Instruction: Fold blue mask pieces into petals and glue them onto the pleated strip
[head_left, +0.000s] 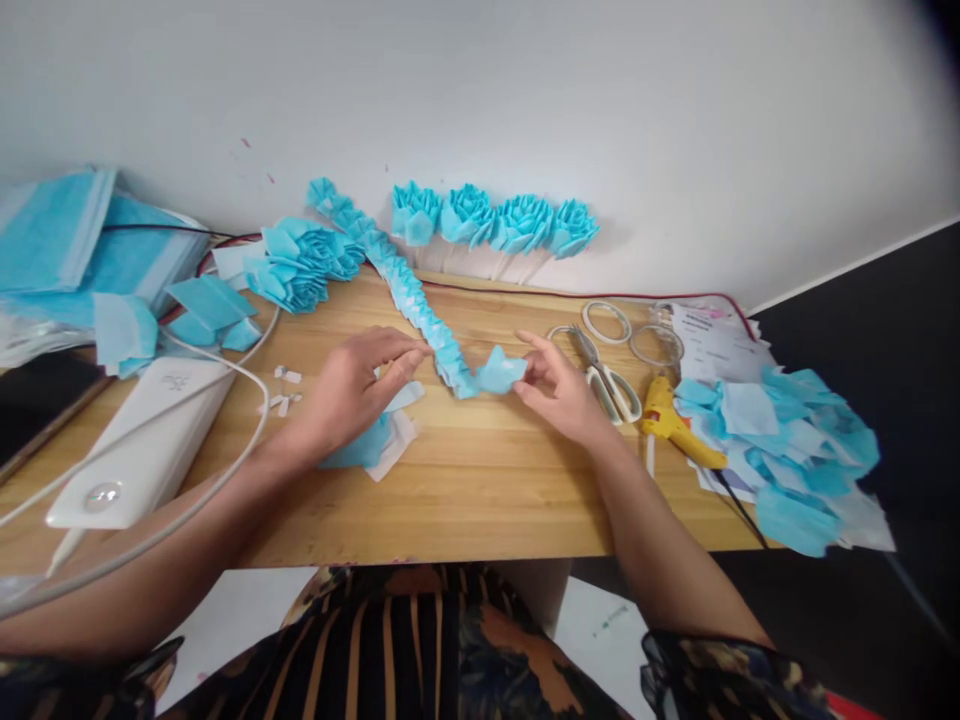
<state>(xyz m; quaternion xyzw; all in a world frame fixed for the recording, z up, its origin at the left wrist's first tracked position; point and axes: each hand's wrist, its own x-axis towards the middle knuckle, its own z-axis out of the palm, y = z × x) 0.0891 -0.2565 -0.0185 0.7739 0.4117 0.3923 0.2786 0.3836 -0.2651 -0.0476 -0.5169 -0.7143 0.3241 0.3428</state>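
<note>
A long chain of folded blue paper pieces (pixel 409 295) runs across the wooden table (pixel 480 480) from the wall toward me. My right hand (pixel 559 385) pinches the near end of the chain (pixel 499 372). My left hand (pixel 360 385) rests with its fingers curled on the chain a little further along. Under the left hand lie blue and white paper pieces (pixel 379 445).
Several blue paper flowers (pixel 491 220) lean on the wall, with a larger one (pixel 300 262) to the left. Scissors (pixel 607 375), tape rolls (pixel 607 320), a yellow glue gun (pixel 675 425) and blue scraps (pixel 795 450) lie right. A white device (pixel 146 440) with cables and stacked blue sheets (pixel 82 250) sit left.
</note>
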